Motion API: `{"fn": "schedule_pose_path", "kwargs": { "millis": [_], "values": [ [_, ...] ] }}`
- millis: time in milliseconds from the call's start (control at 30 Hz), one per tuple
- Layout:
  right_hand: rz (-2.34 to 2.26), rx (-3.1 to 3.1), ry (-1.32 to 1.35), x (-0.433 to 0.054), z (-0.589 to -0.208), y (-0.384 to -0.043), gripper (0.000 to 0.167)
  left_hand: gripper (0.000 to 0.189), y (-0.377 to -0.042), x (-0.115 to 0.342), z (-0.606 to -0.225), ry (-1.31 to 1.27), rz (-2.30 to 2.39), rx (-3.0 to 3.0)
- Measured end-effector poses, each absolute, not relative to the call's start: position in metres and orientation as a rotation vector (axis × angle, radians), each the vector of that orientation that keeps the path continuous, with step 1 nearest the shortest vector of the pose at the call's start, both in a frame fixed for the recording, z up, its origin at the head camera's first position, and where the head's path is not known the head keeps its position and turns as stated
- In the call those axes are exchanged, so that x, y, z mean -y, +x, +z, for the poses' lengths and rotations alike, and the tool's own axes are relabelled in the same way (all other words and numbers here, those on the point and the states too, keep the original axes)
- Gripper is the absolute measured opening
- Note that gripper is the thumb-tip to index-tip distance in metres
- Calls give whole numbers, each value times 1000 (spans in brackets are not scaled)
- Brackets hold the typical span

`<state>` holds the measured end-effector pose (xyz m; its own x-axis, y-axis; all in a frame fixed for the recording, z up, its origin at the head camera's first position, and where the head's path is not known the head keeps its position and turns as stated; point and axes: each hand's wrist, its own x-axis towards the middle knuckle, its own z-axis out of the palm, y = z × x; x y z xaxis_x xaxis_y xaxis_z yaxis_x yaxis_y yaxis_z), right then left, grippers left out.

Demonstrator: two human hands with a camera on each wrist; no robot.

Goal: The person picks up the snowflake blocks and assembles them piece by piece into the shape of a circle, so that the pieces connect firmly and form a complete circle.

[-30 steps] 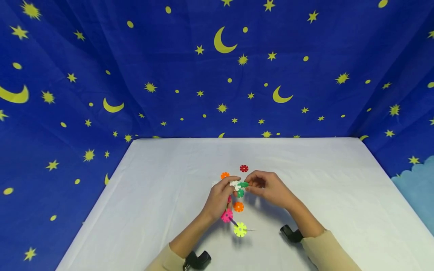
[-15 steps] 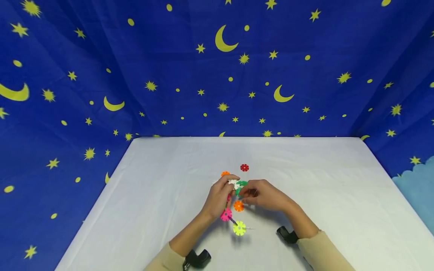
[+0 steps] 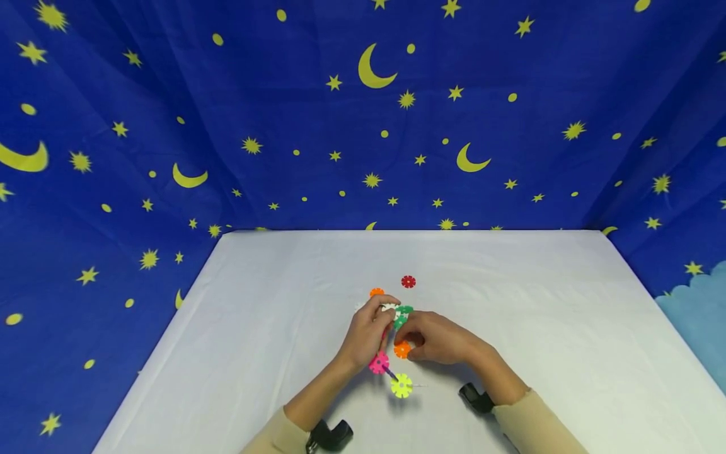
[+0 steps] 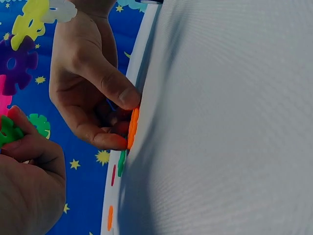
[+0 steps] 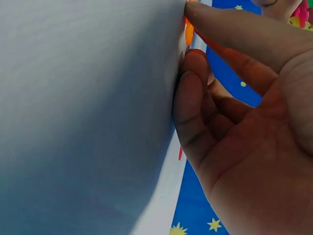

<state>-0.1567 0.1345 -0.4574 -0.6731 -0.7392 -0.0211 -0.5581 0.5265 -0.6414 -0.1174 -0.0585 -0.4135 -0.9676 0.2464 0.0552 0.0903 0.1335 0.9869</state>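
My left hand [image 3: 363, 334] holds a chain of linked plastic snowflake discs just above the table. A pink disc [image 3: 379, 362], a purple disc [image 4: 13, 61] and a yellow disc [image 3: 401, 385] hang in line toward the near side, a whitish disc [image 4: 59, 10] at the end. Its thumb and finger pinch a green disc [image 4: 9, 132] in the left wrist view. My right hand [image 3: 445, 337] is low at the table, thumb and fingertips gripping the edges of an orange disc [image 3: 403, 349]. The left fingers partly cover a white disc [image 3: 390, 308] beside green discs.
A red disc [image 3: 408, 282] lies farther back on the white table [image 3: 510, 277]. Another orange disc [image 3: 377, 292] lies behind my left hand, partly covered. A blue curtain [image 3: 306, 113] with stars and moons encloses the back and sides.
My right hand has left the green disc at the chain, come down toward the near side and taken hold of the orange disc on the table. The left hand stays nearly still.
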Motion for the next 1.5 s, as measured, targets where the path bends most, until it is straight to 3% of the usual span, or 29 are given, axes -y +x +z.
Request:
{"fn": "schedule_pose_path", "kwargs": {
  "millis": [133,367,1033,1500],
  "values": [
    [-857,-2486,-1062,-134,-456,-156,25,20,-117,58,-415,333,1968,-2266],
    [-929,-2454,-1024,-136,-456,-155,21,19,-129,59,-451,348,1968,-2265],
    [-1572,-2280,-560,-158,-423,-159,14,20,-128,61,-443,279,2000,-2233],
    [-1636,-2311,-538,-154,-395,-147,17,27,-127,58,-447,359,1982,-2181]
  ]
}}
